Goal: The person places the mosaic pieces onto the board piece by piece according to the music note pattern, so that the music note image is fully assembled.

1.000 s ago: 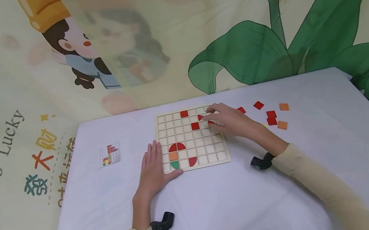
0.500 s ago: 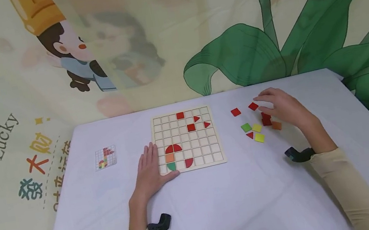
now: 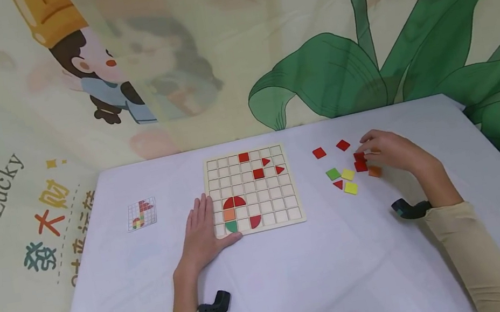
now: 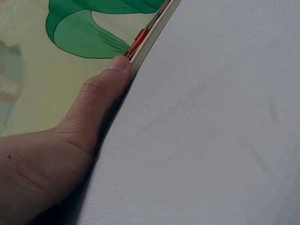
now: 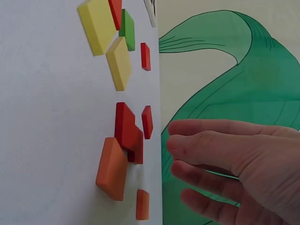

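A square wooden grid board [image 3: 270, 190] lies on the white-covered table. Several red pieces sit in its cells, along with an orange square [image 3: 229, 214] and a green quarter-round tile [image 3: 231, 226]. My left hand [image 3: 200, 235] rests at the board's left side with fingers straight, its thumb [image 4: 101, 93] touching the near edge. Over the loose tiles at the right is my right hand [image 3: 389, 150], fingers loosely bent. In the right wrist view that hand [image 5: 225, 159] holds nothing visible; two overlapping red squares [image 5: 125, 125] and an orange square [image 5: 112, 171] lie near its fingertips.
A small printed pattern card [image 3: 141, 213] lies left of the board. Between board and right hand are a green square [image 3: 333, 174], yellow squares [image 3: 350, 188], a red triangle [image 3: 338, 184] and further red squares [image 3: 319, 152]. A printed curtain [image 3: 206, 125] hangs behind the table.
My right hand has left the board's upper right and travelled right to the loose tiles, then lowered slightly toward the red squares. A red triangle shows where it was. My left hand stays at the board.
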Motion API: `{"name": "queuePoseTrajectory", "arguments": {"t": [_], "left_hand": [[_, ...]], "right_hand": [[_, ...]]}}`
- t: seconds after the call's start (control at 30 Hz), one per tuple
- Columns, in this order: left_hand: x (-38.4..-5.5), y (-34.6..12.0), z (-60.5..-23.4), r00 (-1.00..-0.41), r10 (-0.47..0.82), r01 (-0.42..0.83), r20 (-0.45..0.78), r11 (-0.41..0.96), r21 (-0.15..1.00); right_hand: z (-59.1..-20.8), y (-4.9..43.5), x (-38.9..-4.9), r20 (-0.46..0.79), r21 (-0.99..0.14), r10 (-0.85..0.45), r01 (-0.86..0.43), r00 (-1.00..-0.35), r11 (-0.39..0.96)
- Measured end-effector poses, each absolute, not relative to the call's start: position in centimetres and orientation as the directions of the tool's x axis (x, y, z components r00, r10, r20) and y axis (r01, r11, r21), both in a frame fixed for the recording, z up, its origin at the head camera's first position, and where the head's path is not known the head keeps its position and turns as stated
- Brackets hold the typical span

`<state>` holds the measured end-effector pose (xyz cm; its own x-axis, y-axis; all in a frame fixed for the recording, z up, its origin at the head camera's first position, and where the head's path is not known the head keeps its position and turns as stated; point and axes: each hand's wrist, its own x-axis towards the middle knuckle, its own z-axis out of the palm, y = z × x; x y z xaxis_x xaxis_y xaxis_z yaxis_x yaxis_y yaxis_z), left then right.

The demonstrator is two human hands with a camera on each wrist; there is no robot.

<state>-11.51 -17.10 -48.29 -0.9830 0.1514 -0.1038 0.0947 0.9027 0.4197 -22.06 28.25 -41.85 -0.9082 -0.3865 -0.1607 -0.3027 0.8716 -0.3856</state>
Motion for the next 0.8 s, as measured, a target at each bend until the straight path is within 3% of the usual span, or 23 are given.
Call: {"name": "queuePoseTrajectory", "arguments": {"t": [0.8], "left_hand": [[-11.4,-17.0,-48.2,-0.983,0.144,0.084,-0.11,0.901,0.426]], "right_hand": [[-44.5,28.6,-23.2,-0.213,-0.415,-0.364,-0.254,-0.907,0.874]]}}
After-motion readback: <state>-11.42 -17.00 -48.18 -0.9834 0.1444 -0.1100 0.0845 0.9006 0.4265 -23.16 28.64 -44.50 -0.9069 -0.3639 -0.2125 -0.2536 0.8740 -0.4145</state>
